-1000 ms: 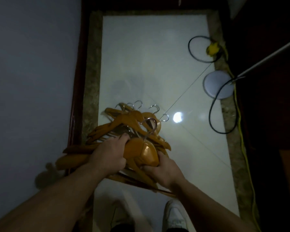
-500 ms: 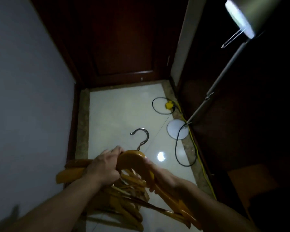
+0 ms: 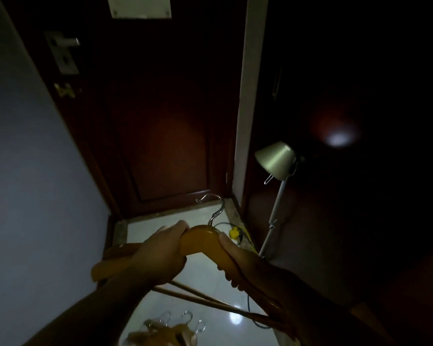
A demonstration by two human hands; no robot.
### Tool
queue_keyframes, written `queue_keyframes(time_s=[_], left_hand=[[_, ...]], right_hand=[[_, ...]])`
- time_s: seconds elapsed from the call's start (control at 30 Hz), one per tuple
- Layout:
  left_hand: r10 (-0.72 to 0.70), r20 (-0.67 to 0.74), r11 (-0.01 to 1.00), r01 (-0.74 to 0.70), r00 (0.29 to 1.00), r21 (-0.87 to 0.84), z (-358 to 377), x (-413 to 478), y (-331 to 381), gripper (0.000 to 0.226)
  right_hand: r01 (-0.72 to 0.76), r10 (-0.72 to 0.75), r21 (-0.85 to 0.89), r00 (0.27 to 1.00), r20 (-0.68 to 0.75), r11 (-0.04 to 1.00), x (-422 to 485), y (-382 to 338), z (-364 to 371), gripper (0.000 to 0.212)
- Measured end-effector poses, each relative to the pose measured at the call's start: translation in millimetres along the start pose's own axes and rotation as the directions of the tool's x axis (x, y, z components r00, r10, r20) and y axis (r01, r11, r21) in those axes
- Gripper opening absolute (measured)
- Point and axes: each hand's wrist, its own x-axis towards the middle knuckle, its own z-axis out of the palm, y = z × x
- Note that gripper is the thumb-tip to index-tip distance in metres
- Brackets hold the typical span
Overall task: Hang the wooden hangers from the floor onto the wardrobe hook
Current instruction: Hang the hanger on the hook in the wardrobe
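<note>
Dim corridor: pale tiled floor (image 3: 205, 288), dark wooden door (image 3: 160, 126) at the far end with a metal handle (image 3: 63, 52), grey wall (image 3: 30, 183) on the left. Left hand (image 3: 160, 255) is wrapped around the left shoulder of a wooden hanger (image 3: 200, 242), grip closed on the wood. Right hand (image 3: 238, 265) is clamped on the hanger's right arm, thumb on top near the neck, grip likewise closed on it. Hanger is raised above the floor, its steel hook (image 3: 214, 208) pointing up toward the door. Thin lower bars run down and right beneath the right forearm. Remaining hangers (image 3: 170, 332) lie in a blurred heap on the floor at the bottom edge. Floor lamp (image 3: 276, 158) stands at right; yellow cable (image 3: 235, 233) lies at its foot
</note>
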Motion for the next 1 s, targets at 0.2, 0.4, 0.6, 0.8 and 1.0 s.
queue_keyframes(time_s=[0.2, 0.4, 0.6, 0.8, 1.0], left_hand=[[0.054, -0.066, 0.999, -0.053, 0.996, 0.006, -77, 8, 52, 0.042], [0.175, -0.157, 0.985, -0.172, 0.972, 0.031, -176, 3, 119, 0.038], [0.255, -0.340, 0.966, -0.252, 0.905, 0.054, -291, -12, 180, 0.056], [0.385, -0.433, 0.918, -0.384, 0.815, 0.094, -367, -38, 216, 0.057], [0.486, -0.460, 0.866, -0.482, 0.743, 0.134, -428, -61, 247, 0.061]], right_hand=[[0.004, -0.003, 0.021, 0.998, -0.064, 1.000, -42, -60, -39, 0.095], [0.163, -0.162, -0.006, 0.978, -0.129, 0.987, -125, -133, -77, 0.105], [0.259, -0.323, -0.267, 0.916, -0.236, 0.928, -207, -231, -101, 0.104], [0.350, -0.454, -0.348, 0.843, -0.288, 0.870, -268, -289, -108, 0.103], [0.363, -0.512, -0.408, 0.782, -0.357, 0.838, -346, -329, -103, 0.096]])
